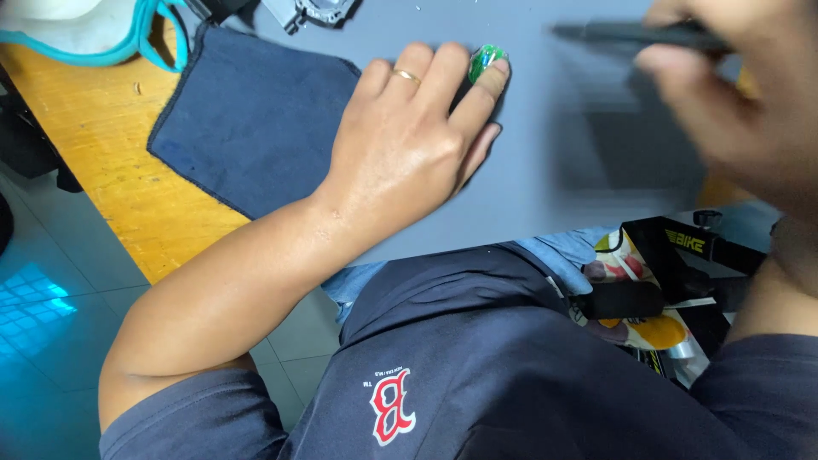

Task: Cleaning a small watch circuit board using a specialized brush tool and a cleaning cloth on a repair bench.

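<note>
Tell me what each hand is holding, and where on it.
Left hand pinches a small green part at its fingertips. Right hand grips a dark pen-like tool near its rear end.

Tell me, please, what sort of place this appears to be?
Probably a small repair bench: a grey mat and blue cloth cover a wooden table, and the left hand pins a small green part.
</note>
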